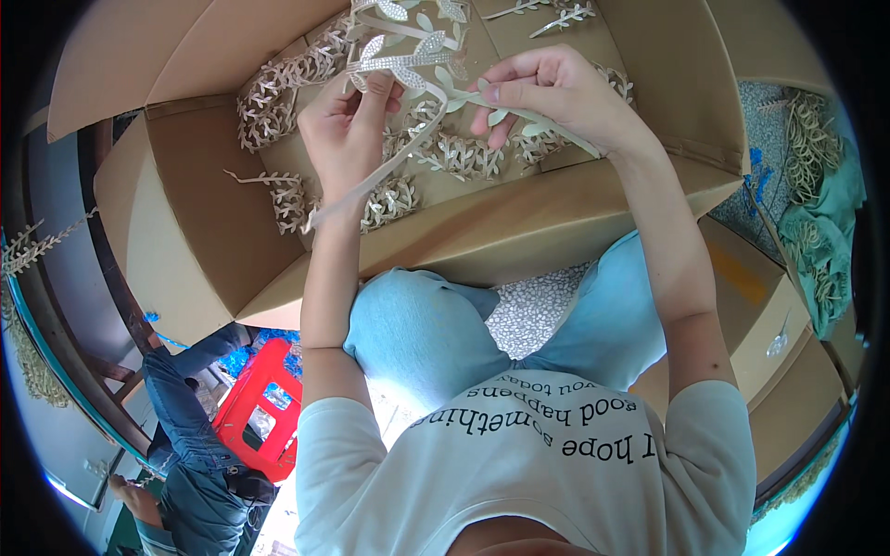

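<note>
My left hand (343,130) is closed, its thumb and fingers pinching a leaf-shaped trim strip (408,67) covered in small sparkling stones. From that strip a pale, flat ribbon-like end (385,171) curves down across my left wrist. To the right, my right hand (565,93) pinches a pale leafy length (461,98) of trim between thumb and fingers, and its tail runs under my right wrist. Both hands are above an open cardboard box (199,208). Inside lie several bunches of leaf trim (464,156), partly hidden by my hands and arms.
Beyond the box's left side, a co-worker (190,417) sits near a red plastic chair (264,408). At the right are bundles of tan loops (813,139), a green cloth (825,236) and another cardboard box (779,324). A leafy strip (42,248) hangs at the far left.
</note>
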{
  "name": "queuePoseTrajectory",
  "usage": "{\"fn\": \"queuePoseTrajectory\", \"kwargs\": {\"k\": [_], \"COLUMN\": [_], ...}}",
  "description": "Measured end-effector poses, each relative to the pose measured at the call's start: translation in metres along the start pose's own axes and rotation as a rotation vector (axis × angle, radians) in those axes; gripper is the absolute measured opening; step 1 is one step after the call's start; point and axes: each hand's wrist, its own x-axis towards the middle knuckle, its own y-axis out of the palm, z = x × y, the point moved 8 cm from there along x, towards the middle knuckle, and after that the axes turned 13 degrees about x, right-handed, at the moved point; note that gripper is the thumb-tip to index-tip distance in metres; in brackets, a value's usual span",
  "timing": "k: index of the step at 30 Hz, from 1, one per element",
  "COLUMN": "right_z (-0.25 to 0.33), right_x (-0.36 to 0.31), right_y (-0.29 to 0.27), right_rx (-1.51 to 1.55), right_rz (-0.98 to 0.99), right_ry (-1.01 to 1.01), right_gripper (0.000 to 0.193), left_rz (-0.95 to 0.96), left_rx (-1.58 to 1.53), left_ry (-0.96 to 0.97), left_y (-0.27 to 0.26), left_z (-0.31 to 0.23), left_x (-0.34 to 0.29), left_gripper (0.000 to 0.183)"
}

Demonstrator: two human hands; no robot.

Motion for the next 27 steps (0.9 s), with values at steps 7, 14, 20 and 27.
{"fn": "queuePoseTrajectory", "kwargs": {"k": [7,14,20,27], "right_z": [0.001,0.000,0.011,0.017], "right_x": [0.000,0.001,0.000,-0.005], "right_y": [0.001,0.005,0.004,-0.004], "right_rx": [-0.010,-0.045,0.154,0.089], "right_rz": [-0.003,-0.033,-0.124,-0.116], "right_ry": [-0.022,-0.040,-0.188,-0.115], "right_gripper": [0.023,0.022,0.022,0.023], "left_rz": [-0.069,-0.180,0.117,0.582], "left_rx": [0.217,0.468,0.293,-0.164], "left_ry": [0.121,0.371,-0.054,-0.489], "left_y": [-0.004,0.000,0.023,0.069], "left_z": [-0.016,-0.027,0.023,0.055], "left_x": [-0.003,-0.002,0.007,-0.016], "left_gripper": [0.018,0.013,0.024,0.021]}}
